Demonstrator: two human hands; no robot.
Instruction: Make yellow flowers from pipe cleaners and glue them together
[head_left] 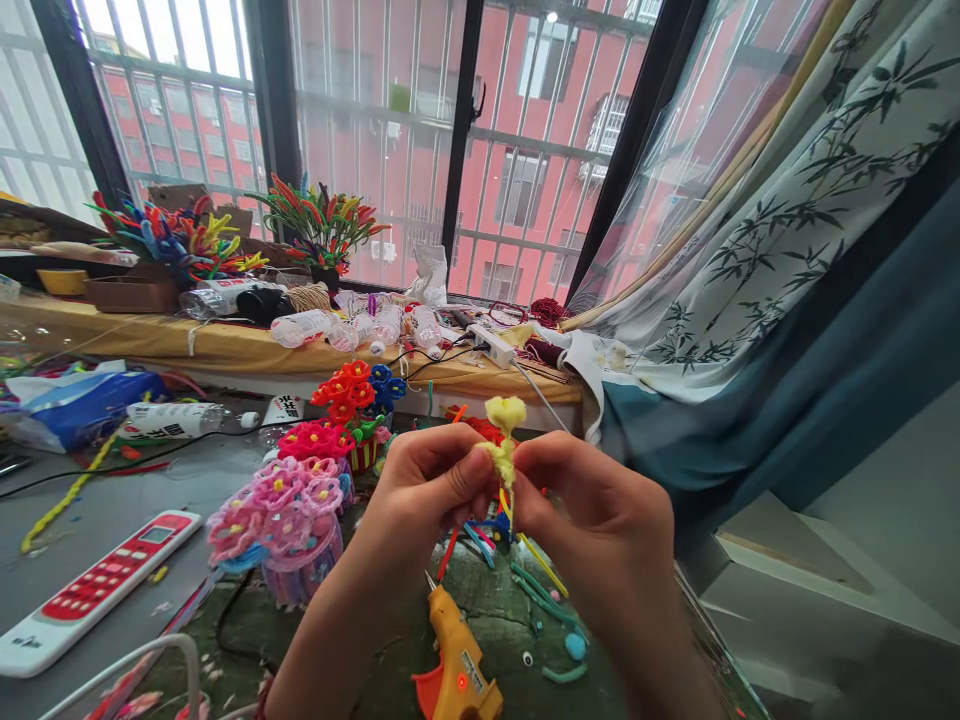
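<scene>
My left hand (431,485) and my right hand (592,510) meet in front of me, both pinching a small yellow pipe-cleaner piece (505,432) with a fluffy curled top. The fingers of each hand are closed on its twisted stem from either side. Below the hands, on the green work mat (495,610), lie an orange glue gun (456,660) and several loose pipe-cleaner bits in teal, yellow and red (540,590).
Left of my hands stand a pink pipe-cleaner flower pot (289,520) and a red-and-blue one (358,400). A red-and-white remote (97,590) lies at the table's left. The window ledge (225,345) holds plastic bottles, a power strip and more bouquets. Curtains (787,260) hang at right.
</scene>
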